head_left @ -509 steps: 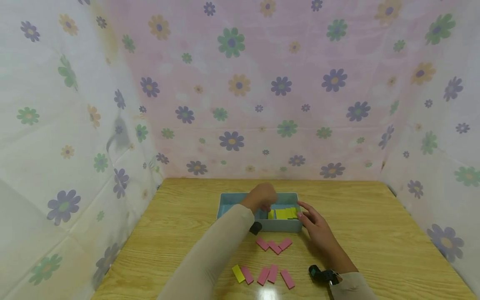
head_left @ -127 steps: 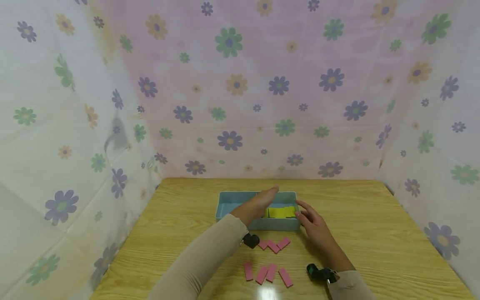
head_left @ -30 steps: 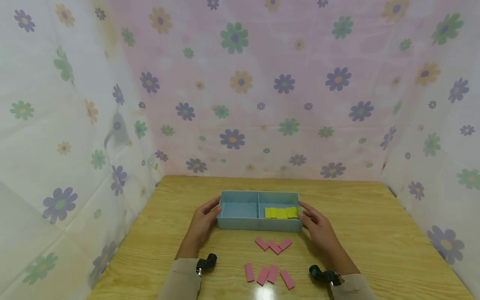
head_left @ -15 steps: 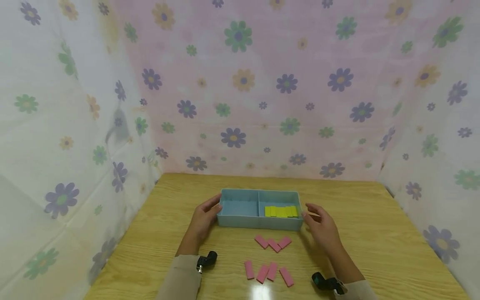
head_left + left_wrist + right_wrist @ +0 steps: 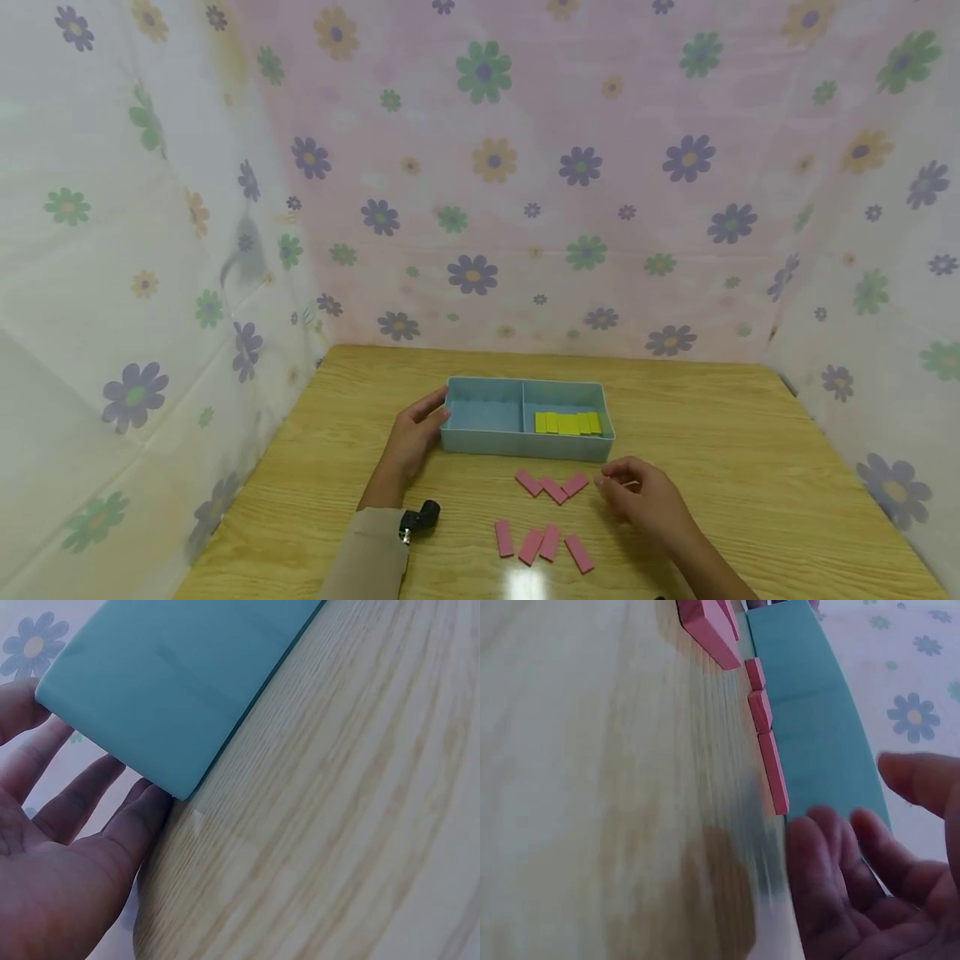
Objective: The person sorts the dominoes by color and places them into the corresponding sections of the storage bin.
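A light blue two-compartment box [image 5: 528, 445] stands on the wooden table. My left hand [image 5: 408, 442] holds its left end, thumb at the rim and fingers along the outer end wall; the left wrist view shows them at the wall's edge [image 5: 165, 697]. Yellow rectangular blocks [image 5: 567, 424] lie side by side in the right compartment. My right hand [image 5: 648, 504] is off the box, fingers loosely bent and holding nothing, just right of three pink rectangular blocks [image 5: 554, 490]. In the right wrist view, the fingertips are close to the end of one pink block [image 5: 773, 772].
Several more pink blocks [image 5: 504, 539] lie loose nearer the front of the table [image 5: 750, 467]. Flower-print cloth [image 5: 525, 250] walls rise at the back and both sides. A black wrist camera [image 5: 422, 518] sits on the left wrist.
Earlier, my left hand reached into the box and the last loose yellow block went from the table into the row. My right hand has since left the box's right end and moved toward the pink blocks.
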Demonstrator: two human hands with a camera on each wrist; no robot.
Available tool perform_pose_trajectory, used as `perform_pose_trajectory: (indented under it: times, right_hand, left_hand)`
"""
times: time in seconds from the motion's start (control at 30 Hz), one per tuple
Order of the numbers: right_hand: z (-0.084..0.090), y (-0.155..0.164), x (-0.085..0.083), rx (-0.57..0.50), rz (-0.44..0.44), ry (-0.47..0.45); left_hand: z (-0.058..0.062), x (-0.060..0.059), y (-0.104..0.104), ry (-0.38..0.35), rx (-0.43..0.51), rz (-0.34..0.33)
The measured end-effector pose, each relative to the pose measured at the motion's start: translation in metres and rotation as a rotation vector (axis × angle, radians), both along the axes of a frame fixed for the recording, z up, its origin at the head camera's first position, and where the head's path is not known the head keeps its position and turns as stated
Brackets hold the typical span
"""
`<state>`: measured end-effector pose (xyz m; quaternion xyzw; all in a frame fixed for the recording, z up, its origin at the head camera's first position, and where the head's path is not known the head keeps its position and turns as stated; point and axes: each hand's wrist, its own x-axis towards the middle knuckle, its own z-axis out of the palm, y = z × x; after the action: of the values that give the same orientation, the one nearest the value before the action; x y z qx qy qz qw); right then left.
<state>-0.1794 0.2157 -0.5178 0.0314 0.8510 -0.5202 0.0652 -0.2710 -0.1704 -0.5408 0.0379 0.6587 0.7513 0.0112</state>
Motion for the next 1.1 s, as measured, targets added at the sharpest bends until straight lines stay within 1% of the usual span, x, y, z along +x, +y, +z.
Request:
perform_pose_trajectory:
  times: [0.07, 0.13, 0.33, 0.4, 0.47, 0.53, 0.63, 0.73, 0.9, 1.1]
  right_hand:
    - [-0.002, 0.002, 0.004, 0.0, 0.053, -0.055]
    - [-0.003, 0.006, 0.008, -0.002, 0.124, -0.094]
    - [-0.004, 0.01, 0.02, -0.019, 0.345, -0.172]
    - [-0.005, 0.007, 0.023, -0.002, 0.388, -0.175]
    - [-0.004, 0.002, 0.026, 0.017, 0.411, -0.173]
    - [-0.004, -0.003, 0.027, 0.038, 0.421, -0.156]
    - [-0.002, -0.011, 0.027, 0.061, 0.416, -0.132]
    - [-0.001, -0.016, 0.025, 0.09, 0.396, -0.116]
    - [0.0, -0.017, 0.019, 0.121, 0.36, -0.113]
    - [-0.002, -0.014, 0.013, 0.082, 0.337, -0.111]
  left_hand:
    - [0.0, 0.0, 0.0, -0.003, -0.002, 0.001]
    - [0.0, 0.0, 0.0, -0.004, -0.005, 0.002]
    - [0.001, 0.001, 0.0, -0.009, -0.016, 0.005]
    - [0.001, 0.002, -0.001, -0.008, -0.007, 0.002]
    - [0.001, 0.002, -0.001, -0.007, 0.011, -0.004]
    - [0.0, 0.002, -0.001, -0.005, 0.031, -0.011]
    - [0.0, 0.002, -0.001, 0.001, 0.035, -0.017]
    - [0.001, 0.002, -0.001, 0.0, 0.036, -0.017]
    - [0.001, 0.001, 0.0, -0.009, 0.037, -0.022]
    - [0.001, 0.001, 0.001, -0.012, 0.026, -0.017]
